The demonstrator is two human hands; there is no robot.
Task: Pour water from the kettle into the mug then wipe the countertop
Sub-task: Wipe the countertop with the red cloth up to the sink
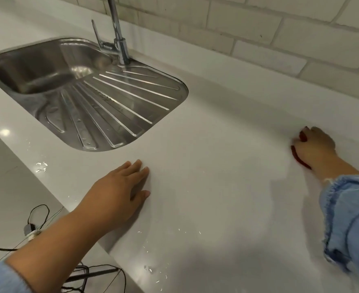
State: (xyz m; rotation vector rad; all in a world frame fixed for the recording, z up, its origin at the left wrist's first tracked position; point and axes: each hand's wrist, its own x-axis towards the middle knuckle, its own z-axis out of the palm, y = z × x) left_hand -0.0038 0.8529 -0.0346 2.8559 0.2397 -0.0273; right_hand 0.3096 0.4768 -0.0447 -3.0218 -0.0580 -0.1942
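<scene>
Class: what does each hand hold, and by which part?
The right hand grips a red cloth from above, covering most of it. The left hand lies flat on the countertop, holding nothing.

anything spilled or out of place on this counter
Yes: small water droplets sit on the countertop near its front edge, by the left forearm, well away from the red cloth that the right hand holds.

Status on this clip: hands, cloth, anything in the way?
Left hand flat on countertop. Right hand holds red cloth against it, far right. Droplets near front edge; nothing blocking.
</scene>
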